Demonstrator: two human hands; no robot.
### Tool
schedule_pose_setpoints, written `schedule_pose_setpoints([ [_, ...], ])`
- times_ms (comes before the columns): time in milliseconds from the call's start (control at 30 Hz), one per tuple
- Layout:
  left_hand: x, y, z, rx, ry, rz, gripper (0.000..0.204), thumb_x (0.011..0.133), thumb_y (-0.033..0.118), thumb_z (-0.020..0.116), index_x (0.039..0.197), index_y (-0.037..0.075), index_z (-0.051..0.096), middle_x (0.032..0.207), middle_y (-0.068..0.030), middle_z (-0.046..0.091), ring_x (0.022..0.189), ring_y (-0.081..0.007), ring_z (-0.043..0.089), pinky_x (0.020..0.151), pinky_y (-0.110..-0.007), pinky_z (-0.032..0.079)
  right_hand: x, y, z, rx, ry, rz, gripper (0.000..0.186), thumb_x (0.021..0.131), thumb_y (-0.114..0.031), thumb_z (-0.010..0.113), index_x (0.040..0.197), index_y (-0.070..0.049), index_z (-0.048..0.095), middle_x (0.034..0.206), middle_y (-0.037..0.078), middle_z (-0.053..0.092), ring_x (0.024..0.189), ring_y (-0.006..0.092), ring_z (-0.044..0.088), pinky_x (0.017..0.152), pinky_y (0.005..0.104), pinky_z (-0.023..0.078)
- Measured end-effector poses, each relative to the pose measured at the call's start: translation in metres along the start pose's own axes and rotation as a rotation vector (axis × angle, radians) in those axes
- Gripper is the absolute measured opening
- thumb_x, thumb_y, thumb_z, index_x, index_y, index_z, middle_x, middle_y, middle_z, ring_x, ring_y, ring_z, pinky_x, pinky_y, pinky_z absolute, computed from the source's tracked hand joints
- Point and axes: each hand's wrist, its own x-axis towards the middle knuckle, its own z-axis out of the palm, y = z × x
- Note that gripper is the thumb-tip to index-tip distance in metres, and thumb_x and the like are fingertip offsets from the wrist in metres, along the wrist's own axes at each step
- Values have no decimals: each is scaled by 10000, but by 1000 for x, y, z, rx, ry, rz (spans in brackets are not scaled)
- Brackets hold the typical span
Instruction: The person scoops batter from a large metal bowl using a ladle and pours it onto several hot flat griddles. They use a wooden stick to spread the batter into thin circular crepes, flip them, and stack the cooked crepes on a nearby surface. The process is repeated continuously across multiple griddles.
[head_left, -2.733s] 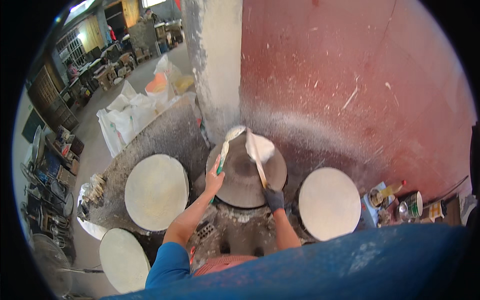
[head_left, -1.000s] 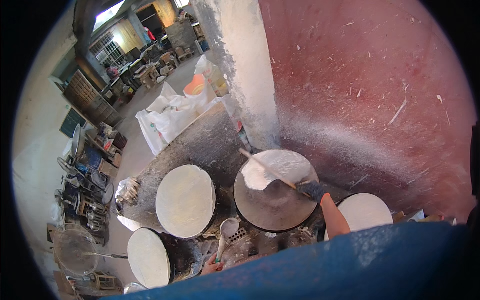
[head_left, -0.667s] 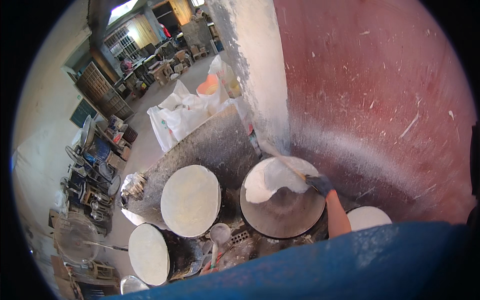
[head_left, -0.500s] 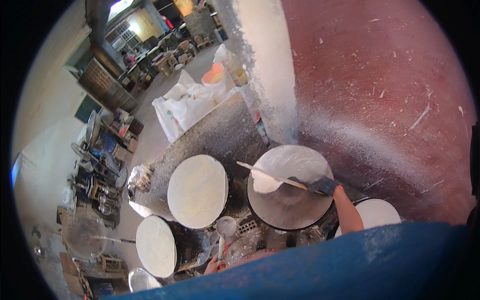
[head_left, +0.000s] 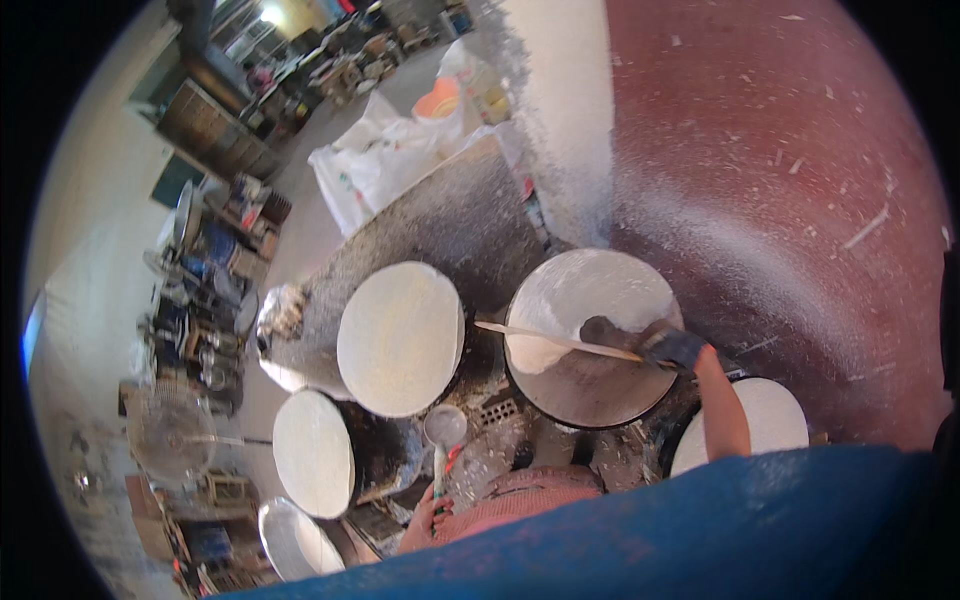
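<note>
My right hand (head_left: 672, 348), in a dark glove, grips a long pale wooden spreading stick (head_left: 560, 342) laid across the round griddle (head_left: 590, 395) at centre right. White batter (head_left: 610, 280) covers the griddle's far part and far-left side; bare greyish-brown metal shows on the near side, with a dark bare patch near the glove. Low in the middle, my left hand (head_left: 430, 515) is closed around the handle of a ladle (head_left: 445, 427), whose round bowl points away from me. Thin white pancakes lie on the griddles around: a large one (head_left: 400, 340), a left one (head_left: 313, 455) and a right one (head_left: 765, 420).
A sooty low wall (head_left: 420, 225) runs behind the griddles, with white sacks (head_left: 385, 155) beyond it. A red wall (head_left: 760, 150) rises at right. Near the left griddle stands a metal basin (head_left: 285, 540); a round mesh strainer (head_left: 170, 440) is farther left. A perforated brick (head_left: 497, 411) lies between griddles.
The batter has spread from a small patch at the left into a wide layer over the griddle's far part. My gloved hand still holds the stick; the view has shifted slightly.
</note>
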Motion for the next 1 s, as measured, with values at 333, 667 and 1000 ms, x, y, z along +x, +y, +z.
schedule_pose_setpoints([
  [333,-22,-12,-13,-147,-55,-52,686,802,-39,446,1410,221,264,737,-116,544,393,-68,325,330,-200,259,26,3,-13,-48,101,-136,168,765,-144,657,869,-13,682,826,100,671,840,153,607,783,301,486],
  [667,-8,15,-105,-67,-427,-119,654,788,19,521,1384,205,323,717,-109,549,361,-65,337,323,-204,266,-300,21,118,-476,675,592,270,824,-202,556,1032,-52,639,1007,113,647,937,240,608,854,334,467],
  [1000,-49,52,-157,71,-542,-200,686,804,-28,479,1404,244,292,662,-94,518,356,-74,339,303,-207,255,-45,-137,430,-113,1172,357,364,869,-329,529,1089,-53,619,961,159,658,907,273,629,820,363,479],
])
